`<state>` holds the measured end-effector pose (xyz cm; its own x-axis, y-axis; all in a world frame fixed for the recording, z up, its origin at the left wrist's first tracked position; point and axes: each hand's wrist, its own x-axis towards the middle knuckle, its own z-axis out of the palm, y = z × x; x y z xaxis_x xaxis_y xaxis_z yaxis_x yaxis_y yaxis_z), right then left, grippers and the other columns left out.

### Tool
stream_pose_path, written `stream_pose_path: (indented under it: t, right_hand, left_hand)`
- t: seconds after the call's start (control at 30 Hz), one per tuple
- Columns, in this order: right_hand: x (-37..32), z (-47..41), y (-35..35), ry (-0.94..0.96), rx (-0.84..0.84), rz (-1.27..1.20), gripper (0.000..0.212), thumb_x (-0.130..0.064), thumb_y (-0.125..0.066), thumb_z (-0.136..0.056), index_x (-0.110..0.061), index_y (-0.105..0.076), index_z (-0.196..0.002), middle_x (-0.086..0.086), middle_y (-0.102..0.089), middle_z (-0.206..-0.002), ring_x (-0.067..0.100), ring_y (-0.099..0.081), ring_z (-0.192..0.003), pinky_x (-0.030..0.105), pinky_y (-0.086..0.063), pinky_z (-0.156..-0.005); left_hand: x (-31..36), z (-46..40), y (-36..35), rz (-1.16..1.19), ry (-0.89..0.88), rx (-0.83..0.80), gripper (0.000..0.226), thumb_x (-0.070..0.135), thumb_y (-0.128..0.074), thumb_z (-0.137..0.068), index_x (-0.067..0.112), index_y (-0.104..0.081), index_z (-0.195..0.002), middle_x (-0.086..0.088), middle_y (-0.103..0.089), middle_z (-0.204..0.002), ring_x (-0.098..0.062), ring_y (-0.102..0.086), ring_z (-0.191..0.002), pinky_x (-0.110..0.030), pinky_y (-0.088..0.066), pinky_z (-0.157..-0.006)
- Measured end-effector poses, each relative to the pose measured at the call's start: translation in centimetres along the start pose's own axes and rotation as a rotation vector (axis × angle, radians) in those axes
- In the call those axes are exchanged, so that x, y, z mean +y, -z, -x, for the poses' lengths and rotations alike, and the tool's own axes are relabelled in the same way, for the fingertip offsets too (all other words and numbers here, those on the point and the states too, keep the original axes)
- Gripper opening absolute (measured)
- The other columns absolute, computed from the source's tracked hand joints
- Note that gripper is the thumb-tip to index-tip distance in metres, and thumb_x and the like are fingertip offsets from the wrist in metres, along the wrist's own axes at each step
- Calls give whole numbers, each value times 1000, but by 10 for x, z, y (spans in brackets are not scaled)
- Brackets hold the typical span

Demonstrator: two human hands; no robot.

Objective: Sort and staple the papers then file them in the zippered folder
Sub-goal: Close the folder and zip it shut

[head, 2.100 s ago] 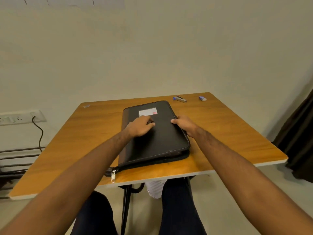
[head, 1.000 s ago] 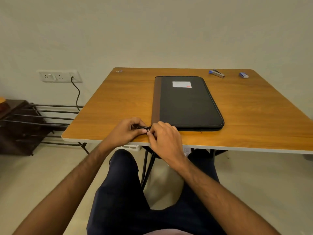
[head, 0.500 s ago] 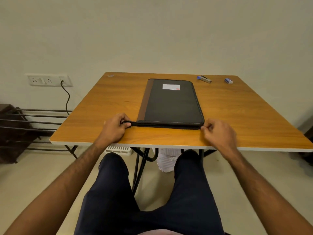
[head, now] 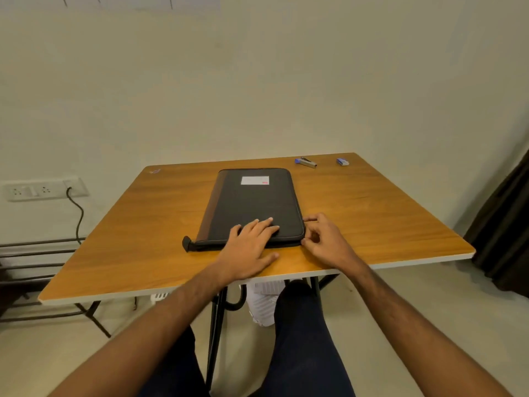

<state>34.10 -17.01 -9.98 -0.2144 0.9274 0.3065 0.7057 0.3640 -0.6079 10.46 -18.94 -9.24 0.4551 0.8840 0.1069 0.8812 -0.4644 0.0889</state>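
Both hands work the zippered folder (head: 252, 207) at the bench (head: 372, 224) centre: left hand (head: 252, 242) presses flat, fingers straight, while right hand (head: 323, 239) pinches the zipper at the five o'clock corner, best drawn steadily around.

Both bare forearms reach forward from the lower edge of the view. The left hand (head: 251, 247) lies palm down with its fingers straight and slightly spread, pressing flat on the folder's (head: 252, 207) near end, thumb out to the side. The right hand (head: 325, 240) sits at the folder's near right corner, its fingers curled in a pinching grip at the edge.
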Motion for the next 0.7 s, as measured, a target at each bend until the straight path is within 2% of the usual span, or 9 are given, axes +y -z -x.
stream_pose_path:
  t: [0.1, 0.17, 0.27, 0.43, 0.57, 0.63, 0.7]
  right_hand:
    - [1, 2, -1, -5, -2, -19, 31, -13, -72, -87, -28, -55, -67, -1, -53, -128, 12, -49, -129, 33, -42, -106]
    - [2, 3, 1, -18, -23, -32, 28, -16, -73, -88, -27, -58, -68, -3, -52, -127, 11, -49, -128, 35, -42, -107]
    - [-5, 8, 1, 40, -75, -48, 22, -23, -77, -86, -27, -64, -69, -8, -50, -129, 10, -47, -128, 32, -40, -105]
    - [-44, 6, -33, 257, -156, 55, 17, -37, -78, -83, -29, -69, -71, -19, -36, -154, 10, -23, -142, 39, -23, -112]
    - [-92, -8, -74, 261, -186, 31, 14, -36, -75, -86, -26, -72, -78, -11, -47, -145, 12, -34, -137, 43, -26, -113]
    - [-119, -11, -99, 242, -154, 56, 13, -35, -72, -88, -23, -73, -82, -7, -52, -137, 14, -41, -129, 42, -32, -109]
    - [-145, -12, -124, 237, -89, 94, 14, -35, -69, -90, -23, -71, -84, -5, -53, -132, 17, -43, -124, 41, -35, -104]
  left_hand:
    - [21, -25, -4, -1, 75, 19, 58, 57, -36, -100, 37, -26, -154, 7, -22, -163, -23, -15, -152, -60, -13, -119]
    - [23, -29, -3, -38, 63, 22, 52, 51, -33, -103, 36, -29, -153, 7, -27, -162, -22, -20, -151, -58, -17, -119]
    - [0, -19, 2, -119, -99, 26, 51, 45, -28, -105, 35, -26, -155, 8, -28, -162, -16, -22, -150, -48, -22, -120]
    - [-72, 16, 23, -26, -290, -79, 53, 46, -28, -101, 41, -24, -154, 21, -21, -161, 1, -12, -149, -30, -11, -121]
    - [-122, 43, 32, -169, -218, -51, 53, 34, -36, -103, 45, -22, -153, 19, -21, -161, -3, -18, -148, -34, -21, -120]
    - [-143, 58, 35, -172, -153, -39, 57, 21, -43, -103, 40, -26, -153, 15, -23, -162, -7, -21, -149, -38, -26, -121]
    - [-152, 69, 35, -148, -71, -22, 57, 14, -44, -101, 32, -28, -153, 9, -25, -162, -11, -21, -150, -39, -25, -122]
